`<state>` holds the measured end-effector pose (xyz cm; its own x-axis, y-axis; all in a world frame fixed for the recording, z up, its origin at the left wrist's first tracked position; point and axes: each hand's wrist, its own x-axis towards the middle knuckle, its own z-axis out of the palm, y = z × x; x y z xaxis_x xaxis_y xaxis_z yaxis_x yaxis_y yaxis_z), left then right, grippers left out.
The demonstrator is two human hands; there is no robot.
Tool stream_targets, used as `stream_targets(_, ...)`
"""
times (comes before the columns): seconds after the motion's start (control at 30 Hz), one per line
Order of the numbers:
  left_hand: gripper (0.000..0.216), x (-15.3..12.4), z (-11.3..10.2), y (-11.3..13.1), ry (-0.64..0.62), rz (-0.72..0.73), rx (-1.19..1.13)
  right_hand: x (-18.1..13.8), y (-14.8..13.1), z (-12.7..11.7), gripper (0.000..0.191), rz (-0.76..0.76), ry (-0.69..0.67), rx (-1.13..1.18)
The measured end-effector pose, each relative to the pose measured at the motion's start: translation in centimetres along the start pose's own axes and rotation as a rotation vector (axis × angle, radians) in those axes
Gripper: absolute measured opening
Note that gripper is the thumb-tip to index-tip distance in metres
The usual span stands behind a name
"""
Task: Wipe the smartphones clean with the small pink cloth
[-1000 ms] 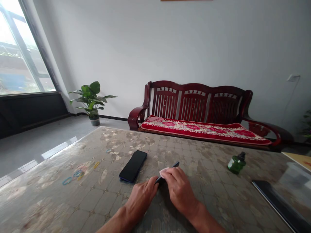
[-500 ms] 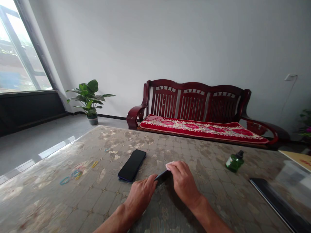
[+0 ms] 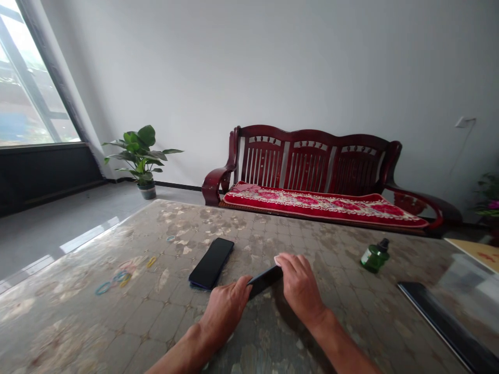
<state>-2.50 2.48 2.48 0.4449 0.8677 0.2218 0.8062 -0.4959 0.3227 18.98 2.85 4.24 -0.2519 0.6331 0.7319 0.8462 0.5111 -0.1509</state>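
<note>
A dark smartphone (image 3: 265, 282) is tilted above the table, its near end gripped by my left hand (image 3: 226, 307). At its far right end my right hand (image 3: 301, 285) is closed, pinching a small white wipe (image 3: 278, 260) against the phone's edge. Most of the wipe is hidden under the fingers. To the left of the held phone, another black phone (image 3: 211, 262) lies screen up on the table, seemingly stacked on something with a bluish edge.
Several coloured rubber bands (image 3: 122, 278) lie at the left on the patterned tablecloth (image 3: 156, 322). A green bottle (image 3: 375, 257) with a black cap stands at the right, near a dark flat device (image 3: 436, 317) and a clear plastic box (image 3: 468, 280). Behind is a wooden bench (image 3: 307, 161).
My right hand with the wipe has moved slightly right, to the phone's far end. More of the phone's dark face now shows. My left hand keeps its grip.
</note>
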Motion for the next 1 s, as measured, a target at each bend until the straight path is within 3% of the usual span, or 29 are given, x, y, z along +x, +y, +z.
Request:
stream_targets(0.17,0.024,-0.1,0.0,0.1,-0.002,-0.003,0.002,-0.6,-3.3,0.7,0.036,-0.152,-0.055,0.076)
stream_targets(0.27,0.025,0.0,-0.3,0.2,-0.022,-0.025,0.012,-0.5,-3.0,0.7,0.038,-0.16,-0.069,0.091)
stream_targets(0.53,0.025,0.5,-1.3,-0.1,-0.089,-0.066,-0.04,0.0,2.7,0.4,0.03,0.161,0.083,0.114)
stream_targets(0.73,0.022,1.4,-2.6,0.7,-0.145,-0.008,0.014,-0.4,3.0,0.9,0.024,0.343,0.125,0.247)
stream_targets(1.0,0.014,5.0,-2.5,4.5,-0.23,0.015,0.248,-1.1,3.3,1.5,0.023,0.438,0.177,0.341)
